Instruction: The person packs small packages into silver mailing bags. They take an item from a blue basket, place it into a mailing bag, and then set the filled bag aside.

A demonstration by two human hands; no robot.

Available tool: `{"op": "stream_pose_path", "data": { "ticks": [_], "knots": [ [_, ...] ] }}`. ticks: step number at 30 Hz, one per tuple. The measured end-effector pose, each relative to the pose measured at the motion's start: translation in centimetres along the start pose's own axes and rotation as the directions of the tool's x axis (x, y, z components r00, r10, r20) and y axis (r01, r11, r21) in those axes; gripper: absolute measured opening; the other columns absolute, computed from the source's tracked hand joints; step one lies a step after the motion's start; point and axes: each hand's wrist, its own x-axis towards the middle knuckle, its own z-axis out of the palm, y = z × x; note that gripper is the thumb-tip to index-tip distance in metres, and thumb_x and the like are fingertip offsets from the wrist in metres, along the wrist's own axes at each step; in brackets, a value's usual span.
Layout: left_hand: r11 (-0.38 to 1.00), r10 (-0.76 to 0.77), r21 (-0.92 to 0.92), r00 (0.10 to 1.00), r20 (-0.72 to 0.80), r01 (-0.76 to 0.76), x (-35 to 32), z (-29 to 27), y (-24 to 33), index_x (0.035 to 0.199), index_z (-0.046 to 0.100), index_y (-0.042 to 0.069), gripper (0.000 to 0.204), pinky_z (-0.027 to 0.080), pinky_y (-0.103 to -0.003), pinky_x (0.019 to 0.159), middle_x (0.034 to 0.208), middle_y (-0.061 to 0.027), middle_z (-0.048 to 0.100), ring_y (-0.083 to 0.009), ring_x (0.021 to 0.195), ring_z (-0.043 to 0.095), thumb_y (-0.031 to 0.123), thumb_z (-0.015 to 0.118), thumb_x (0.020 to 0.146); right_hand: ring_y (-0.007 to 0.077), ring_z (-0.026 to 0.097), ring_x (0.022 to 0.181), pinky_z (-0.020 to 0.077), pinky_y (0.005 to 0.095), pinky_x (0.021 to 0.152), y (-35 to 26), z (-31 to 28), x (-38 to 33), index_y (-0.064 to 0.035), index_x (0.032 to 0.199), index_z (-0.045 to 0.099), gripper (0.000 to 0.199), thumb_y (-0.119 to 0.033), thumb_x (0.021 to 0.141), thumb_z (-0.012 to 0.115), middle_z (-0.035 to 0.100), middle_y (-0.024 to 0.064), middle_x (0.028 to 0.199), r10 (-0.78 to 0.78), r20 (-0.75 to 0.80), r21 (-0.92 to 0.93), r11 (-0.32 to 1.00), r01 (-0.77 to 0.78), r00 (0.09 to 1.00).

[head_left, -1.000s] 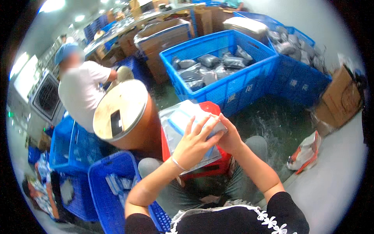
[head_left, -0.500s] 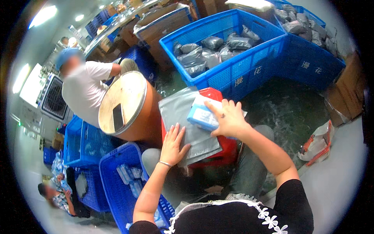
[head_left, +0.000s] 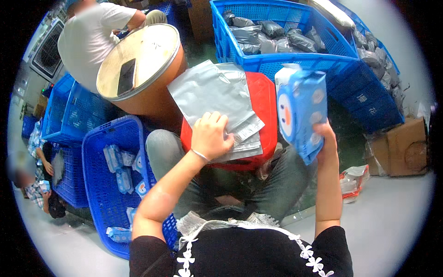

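Observation:
My right hand (head_left: 326, 138) is raised to the right of the red stool (head_left: 265, 99), gripping light-blue wipes packs (head_left: 302, 111) by their lower right side. The front pack bears a round white cartoon face, and a whiter edge shows behind it. On the stool lies a loose stack of flat grey mailing bags (head_left: 217, 92), the upper ones turned askew. My left hand (head_left: 211, 136) bears on the near part of this stack, its fingers bent and drawn together over the top bag. Some of the fingertips are hard to make out against the plastic.
A blue basket (head_left: 87, 175) with several wipes packs stands at my left. Beyond it is a round drum (head_left: 177, 76) carrying a phone (head_left: 126, 77). Filled grey parcels lie in a big blue crate (head_left: 286, 59) ahead. A cardboard box (head_left: 406, 147) stands right. Two people sit at left.
My right hand has lifted the wipes packs off the bags and moved them right, turned upright. My left hand's fingers have gone from spread to bent, and the upper bags have shifted askew.

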Motion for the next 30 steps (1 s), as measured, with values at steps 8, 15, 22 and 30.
{"op": "stream_pose_path", "data": {
  "ticks": [8, 15, 22, 30],
  "knots": [
    [0.945, -0.142, -0.302, 0.989, -0.029, 0.126, 1.1, 0.0, -2.1, 0.08, 0.063, 0.003, 0.006, 0.052, -0.039, 0.07, 0.08, -0.0135, 0.061, -0.0336, 0.077, 0.061, 0.007, 0.064, 0.077, 0.0344, 0.053, 0.109, 0.0408, 0.0417, 0.097, -0.3, 5.2, 0.1, -0.016, 0.134, 0.059, 0.084, -0.029, 0.053, 0.077, 0.054, 0.018, 0.118, -0.158, 0.484, -0.793, 0.338, 0.508, 0.861],
    [0.954, -0.021, -0.291, 0.948, -0.316, -0.076, 1.5, -2.3, -0.4, 0.08, 0.065, 0.003, 0.006, 0.051, -0.037, 0.068, 0.08, -0.0124, 0.062, -0.0318, 0.077, 0.063, 0.002, 0.068, 0.075, 0.0345, 0.058, 0.095, 0.0448, 0.0434, 0.086, 0.1, 7.1, 0.4, -0.0235, 0.132, 0.06, 0.077, -0.039, 0.059, 0.079, 0.058, 0.017, 0.104, 0.064, 0.517, -0.855, 0.086, 0.512, 0.853],
    [0.951, -0.08, -0.308, 0.968, -0.237, 0.003, -1.2, -2.4, -1.7, 0.083, 0.064, 0.002, 0.011, 0.053, -0.036, 0.066, 0.078, -0.0124, 0.062, -0.0276, 0.07, 0.064, -0.001, 0.066, 0.072, 0.0369, 0.059, 0.094, 0.0477, 0.0461, 0.083, 1.7, 8.1, 0.5, -0.0171, 0.135, 0.052, 0.081, -0.042, 0.063, 0.08, 0.057, 0.0203, 0.102, 0.05, 0.367, -0.93, 0.043, 0.365, 0.929],
    [0.919, 0.189, -0.284, 0.938, -0.289, -0.272, -1.3, -3.2, 1.1, 0.091, 0.062, 0.003, 0.02, 0.053, -0.037, 0.07, 0.09, -0.011, 0.062, -0.0291, 0.081, 0.064, 0.003, 0.07, 0.073, 0.0366, 0.058, 0.096, 0.0479, 0.0445, 0.082, 1.0, 9.1, 0.9, -0.0228, 0.152, 0.029, 0.112, -0.048, 0.055, 0.08, 0.056, 0.0214, 0.102, 0.101, 0.255, -0.967, 0.028, 0.253, 0.962]
  ]
}}
